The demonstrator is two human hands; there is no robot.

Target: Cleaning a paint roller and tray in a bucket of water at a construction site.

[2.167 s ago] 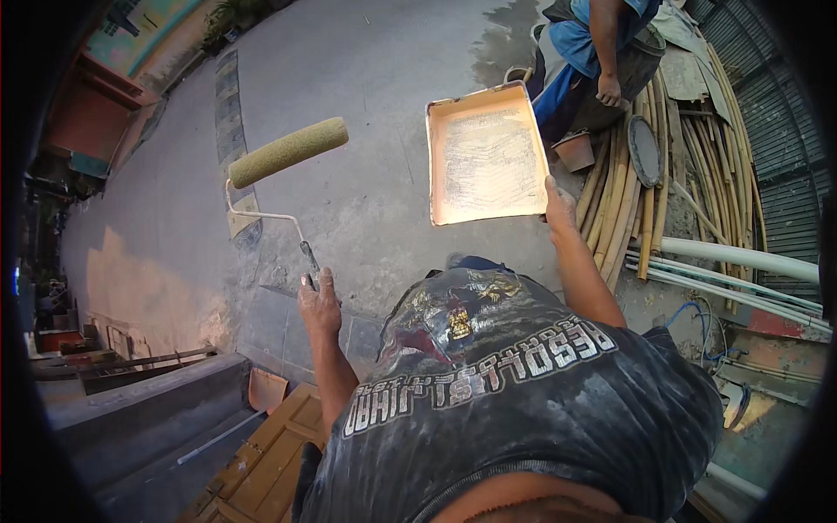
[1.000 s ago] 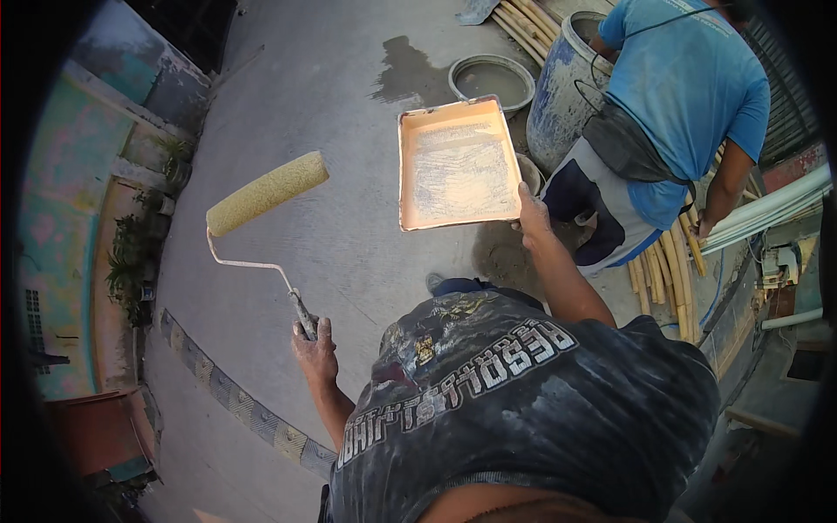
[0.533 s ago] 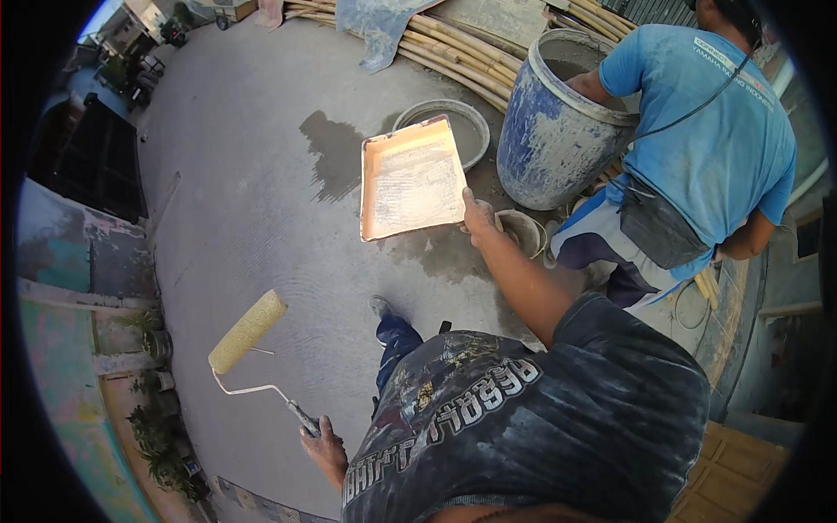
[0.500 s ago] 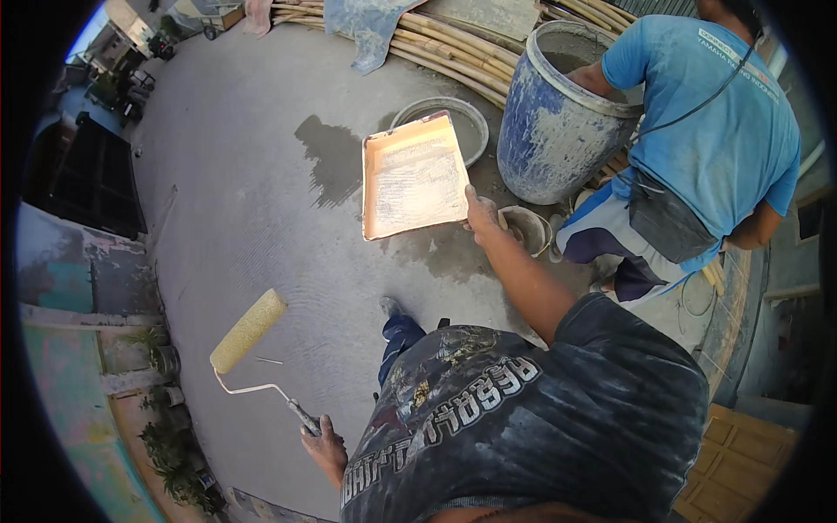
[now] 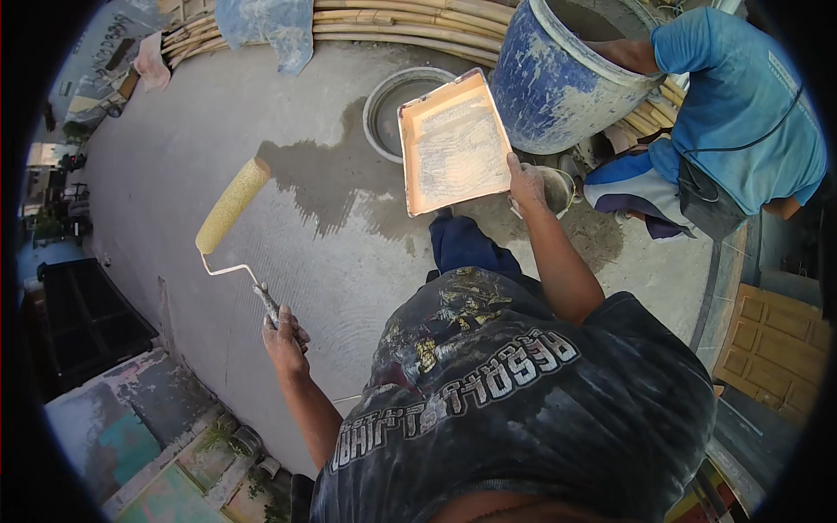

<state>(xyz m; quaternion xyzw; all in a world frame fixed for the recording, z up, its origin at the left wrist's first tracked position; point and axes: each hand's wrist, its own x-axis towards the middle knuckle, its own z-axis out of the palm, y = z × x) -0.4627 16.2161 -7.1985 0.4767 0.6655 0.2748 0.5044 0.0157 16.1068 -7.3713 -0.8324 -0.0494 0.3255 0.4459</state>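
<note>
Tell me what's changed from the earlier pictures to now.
The view has swung to the person's right, bringing the bamboo poles from the right side to the top. The paint roller, lower in the picture half a second ago, is up again and slants more steeply than at first. Nothing was taken or let go: the left hand still holds it, the right hand the paint tray.

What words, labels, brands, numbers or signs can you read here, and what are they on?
I won't copy the words out, but here's where they are:
Black shirt: big, pale letters curving across it.
Grey surface, upper left: dark letters.
Blue shirt: pale marks on the back, too small to read.
Roller and tray: no writing that I can see.
</note>
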